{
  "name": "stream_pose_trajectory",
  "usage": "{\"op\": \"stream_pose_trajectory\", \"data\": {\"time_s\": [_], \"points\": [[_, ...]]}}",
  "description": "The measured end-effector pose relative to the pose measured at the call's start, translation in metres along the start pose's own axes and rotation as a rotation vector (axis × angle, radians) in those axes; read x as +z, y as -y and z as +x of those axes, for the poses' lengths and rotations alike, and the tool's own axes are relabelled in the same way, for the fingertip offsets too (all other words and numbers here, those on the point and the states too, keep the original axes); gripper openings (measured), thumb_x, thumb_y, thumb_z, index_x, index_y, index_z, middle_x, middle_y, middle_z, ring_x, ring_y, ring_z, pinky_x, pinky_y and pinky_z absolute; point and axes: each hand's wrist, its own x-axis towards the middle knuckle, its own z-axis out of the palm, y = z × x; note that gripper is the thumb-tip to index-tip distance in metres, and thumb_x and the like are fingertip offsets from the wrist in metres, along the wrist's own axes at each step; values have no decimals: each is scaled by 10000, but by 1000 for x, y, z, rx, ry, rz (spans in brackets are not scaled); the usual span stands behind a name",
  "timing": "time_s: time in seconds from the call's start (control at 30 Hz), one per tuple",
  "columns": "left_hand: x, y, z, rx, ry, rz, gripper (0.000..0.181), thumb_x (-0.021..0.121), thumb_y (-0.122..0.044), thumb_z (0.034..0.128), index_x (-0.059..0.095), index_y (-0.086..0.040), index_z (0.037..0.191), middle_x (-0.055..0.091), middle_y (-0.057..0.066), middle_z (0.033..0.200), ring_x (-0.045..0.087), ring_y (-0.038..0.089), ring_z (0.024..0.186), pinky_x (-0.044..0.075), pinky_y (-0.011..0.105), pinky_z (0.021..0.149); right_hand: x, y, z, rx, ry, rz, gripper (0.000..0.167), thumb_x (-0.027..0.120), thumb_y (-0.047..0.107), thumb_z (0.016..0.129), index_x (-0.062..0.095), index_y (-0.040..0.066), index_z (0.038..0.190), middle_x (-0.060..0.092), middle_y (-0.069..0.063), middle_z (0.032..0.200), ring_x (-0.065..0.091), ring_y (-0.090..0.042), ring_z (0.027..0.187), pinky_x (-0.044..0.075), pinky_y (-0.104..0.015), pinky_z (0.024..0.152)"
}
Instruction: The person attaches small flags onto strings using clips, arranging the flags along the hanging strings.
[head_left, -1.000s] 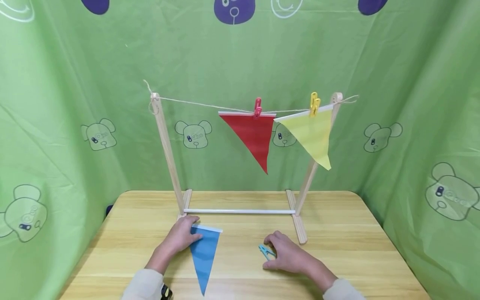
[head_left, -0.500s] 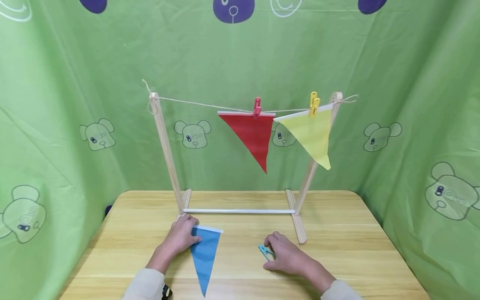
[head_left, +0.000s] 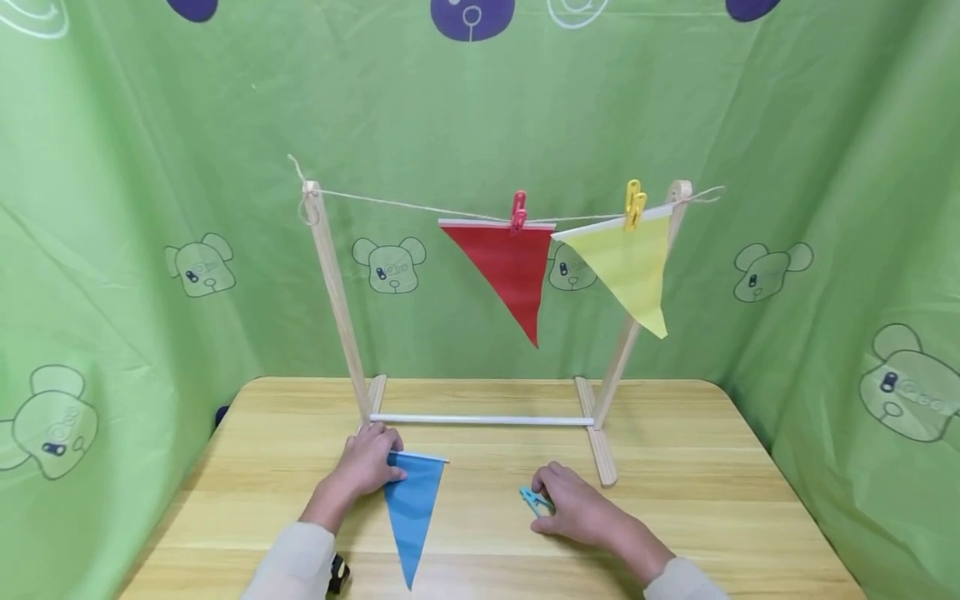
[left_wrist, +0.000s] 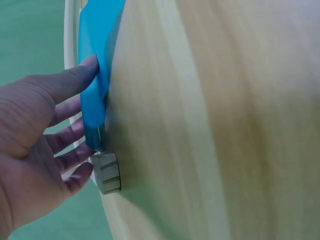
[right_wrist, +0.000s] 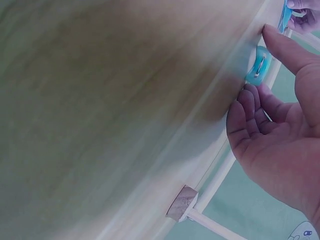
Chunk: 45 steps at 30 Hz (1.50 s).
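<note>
In the head view, my left hand [head_left: 367,462] pinches the upper left corner of a blue triangular pennant [head_left: 415,508] with a white top edge. Its thumb lies on the front, with the fingers behind, as the left wrist view shows. A light-blue clothespin [head_left: 536,502] is on the table between the thumb and fingers of my right hand [head_left: 581,507]. In the right wrist view a gap shows between that thumb and the clothespin [right_wrist: 258,66], while a fingertip is close to its lower end; contact is unclear.
A wooden stand holds a string between two posts [head_left: 337,308]. A red pennant [head_left: 510,267] hangs from a red clothespin [head_left: 518,211], a yellow pennant [head_left: 630,267] from a yellow one. A white rod [head_left: 480,420] joins the feet. Green curtains [head_left: 480,108] surround the table [head_left: 675,433].
The left fingers have closed in on the pennant's corner, and its white top edge has tipped so that it looks thinner. My right hand and the clothespin stay nearly still.
</note>
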Motion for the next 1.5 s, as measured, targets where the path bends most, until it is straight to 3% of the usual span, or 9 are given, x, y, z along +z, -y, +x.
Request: {"op": "stream_pose_trajectory", "data": {"time_s": [0.47,0.7,0.87,1.17,1.3,1.5], "points": [[-1,0,-1,20,36,16,256,893,-288,798,653,-205,823,537,-51,883,466,205,887,334,386,770,-3,-3,3,-34,9,23,382,857,219,849,604,103,1110,546,21,1036,500,-118,890,466,-230,744],[0,-1,-2,19,34,27,257,884,-306,811,639,-232,793,564,-92,821,497,171,824,341,387,754,-3,-4,5,-32,19,23,387,859,215,846,608,92,1113,553,15,1033,503,-118,887,474,-234,747],[-3,-1,-2,57,17,8,286,892,-275,801,612,-224,776,578,-129,728,523,116,735,351,380,723,-4,-5,6,-23,30,35,393,860,216,847,606,89,1119,555,10,1036,509,-125,886,480,-233,745],[-10,1,-2,78,54,-85,368,867,-175,831,507,-177,757,496,-55,672,473,131,621,387,289,572,-6,-5,6,-11,51,65,399,856,210,855,596,82,1129,548,4,1029,504,-130,883,470,-228,743],[-13,1,-3,78,68,-146,333,862,-96,816,534,-153,814,521,-41,727,492,143,682,413,286,619,-6,-6,6,-12,55,73,395,857,208,855,596,79,1122,549,2,1023,507,-128,878,473,-228,739],[-15,3,-3,56,91,-268,330,739,105,788,608,-76,1031,623,58,884,543,177,781,491,320,686,-5,-6,5,-19,42,58,393,860,225,851,601,85,1112,550,4,1021,502,-119,873,472,-229,736]]}}
